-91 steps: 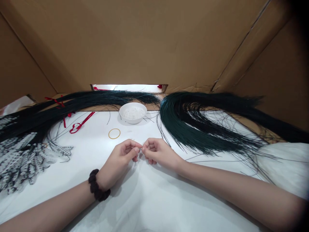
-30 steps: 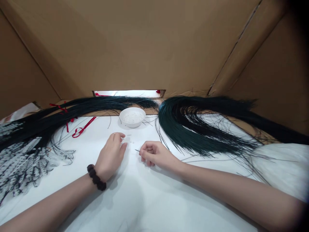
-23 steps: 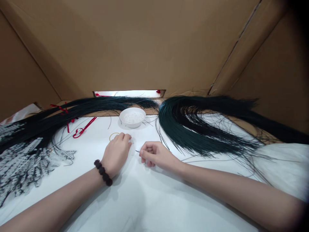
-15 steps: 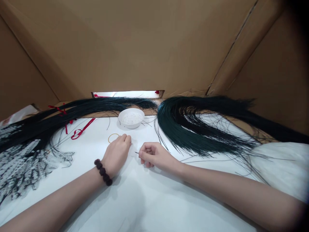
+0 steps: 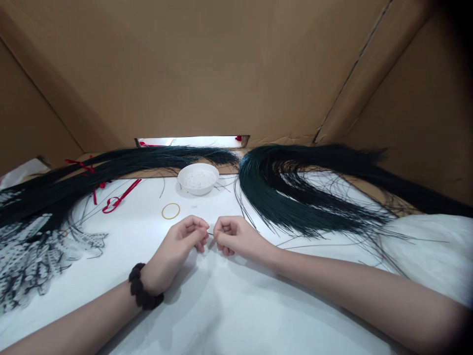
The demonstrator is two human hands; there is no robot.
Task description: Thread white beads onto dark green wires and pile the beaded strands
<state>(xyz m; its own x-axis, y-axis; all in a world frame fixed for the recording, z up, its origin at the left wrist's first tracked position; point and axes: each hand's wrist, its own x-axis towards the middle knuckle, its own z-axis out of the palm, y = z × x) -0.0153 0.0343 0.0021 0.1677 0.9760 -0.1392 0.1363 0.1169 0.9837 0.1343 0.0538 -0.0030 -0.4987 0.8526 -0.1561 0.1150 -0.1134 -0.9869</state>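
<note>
Over the white tabletop, my left hand [image 5: 188, 241] and my right hand [image 5: 231, 236] are almost touching, fingertip to fingertip. Thumb and fingers of the right one pinch a thin dark strand [image 5: 210, 234], whose short end spans the small gap. The left one is closed in a pinch at the end of that strand; whether anything tiny is also between its fingers is hidden. A dark scrunchie [image 5: 142, 291] circles my left wrist. Just beyond my hands stands a white bowl [image 5: 181, 185] with small white pieces in it, and a yellow rubber band [image 5: 170, 211] lies nearby.
A looped bundle of dark strands [image 5: 273, 207] lies at the right, near a white plastic bag [image 5: 436, 251]. At the left, another dark bundle [image 5: 121, 167] has red ties, with white-tipped strands [image 5: 33, 256] in front. Red ribbon [image 5: 121, 196] lies nearby. Cardboard walls [image 5: 207, 69] enclose the table.
My left hand has drawn back from beside the rubber band and turned, bringing its pinched fingertips to the strand's end. My right hand stays nearly in place, holding the strand.
</note>
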